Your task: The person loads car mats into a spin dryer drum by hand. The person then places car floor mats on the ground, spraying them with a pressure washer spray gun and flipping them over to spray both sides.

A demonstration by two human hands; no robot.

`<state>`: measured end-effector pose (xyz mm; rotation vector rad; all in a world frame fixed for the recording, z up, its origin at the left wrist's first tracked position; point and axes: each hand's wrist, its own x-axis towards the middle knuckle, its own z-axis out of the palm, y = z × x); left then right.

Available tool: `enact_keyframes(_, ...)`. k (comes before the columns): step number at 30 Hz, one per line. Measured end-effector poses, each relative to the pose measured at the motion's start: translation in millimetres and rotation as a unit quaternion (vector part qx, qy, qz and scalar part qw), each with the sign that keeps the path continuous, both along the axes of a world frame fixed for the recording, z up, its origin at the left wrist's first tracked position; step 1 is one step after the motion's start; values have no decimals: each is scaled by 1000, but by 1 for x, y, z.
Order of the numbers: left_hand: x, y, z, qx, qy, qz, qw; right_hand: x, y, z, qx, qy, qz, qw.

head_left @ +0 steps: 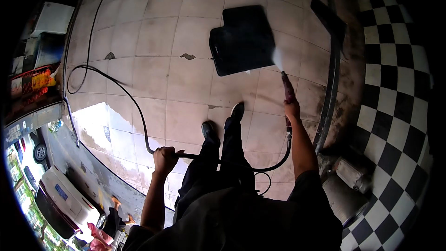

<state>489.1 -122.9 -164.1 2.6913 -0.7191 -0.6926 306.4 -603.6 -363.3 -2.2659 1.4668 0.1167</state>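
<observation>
In the head view, the black car floor mat (244,42) lies flat on the tiled floor (190,81), ahead of the person's feet, which stand apart from it. It lies ahead and to the left of the right hand (291,108), clearly nearer to that hand than to the left. The right hand is closed around the spray gun (288,92), whose long axis runs forward, tipped slightly left, so that the nozzle (283,72) points at the mat's near right corner. A white fan of spray (277,57) bridges the short gap between nozzle and mat. The mat is nearly as wide as it is long, so its long axis is hard to tell; its near edge runs slantwise, with the right end farther forward.

The left hand (166,159) is closed around the black hose (139,111), which crosses in front of the legs and curves up to the gun's rear end.

The floor has chipped patches and a bright, sunlit area at left. A dark strip (329,97) borders it at right, with black-and-white checkered tiling (388,95) beyond. At lower left are a parked white car (65,195) and another person (101,238), partly seen.
</observation>
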Motion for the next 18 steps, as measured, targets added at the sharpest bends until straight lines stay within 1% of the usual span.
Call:
enact_keyframes(2,3,-12,1,4,-4,-4,1000,14,9,-13,51,-50,36,997)
enact_keyframes(4,7,-21,-1,7,-15,-18,1000,39,29,-19,121,-42,42,991)
enact_keyframes(6,10,-32,2,18,-19,-24,999,61,48,-9,180,-50,93,978)
enact_keyframes(8,12,-41,4,41,-5,-17,999,77,56,-4,190,-84,125,970)
enact_keyframes(9,12,-44,4,46,-6,-14,999,81,54,4,189,-98,124,969)
enact_keyframes(10,11,-47,3,49,-6,-14,999,81,45,-2,191,-98,124,969)
enact_keyframes(12,11,-51,-1,37,2,-5,999,79,15,-17,156,-62,78,983)
enact_keyframes(14,12,-58,-3,40,10,4,999,72,-21,-15,115,-46,27,992)
enact_keyframes(16,13,-64,-6,45,15,15,999,65,-51,-22,69,-45,7,997)
enact_keyframes(18,16,-67,-11,34,9,6,999,65,-63,-27,62,-36,16,997)
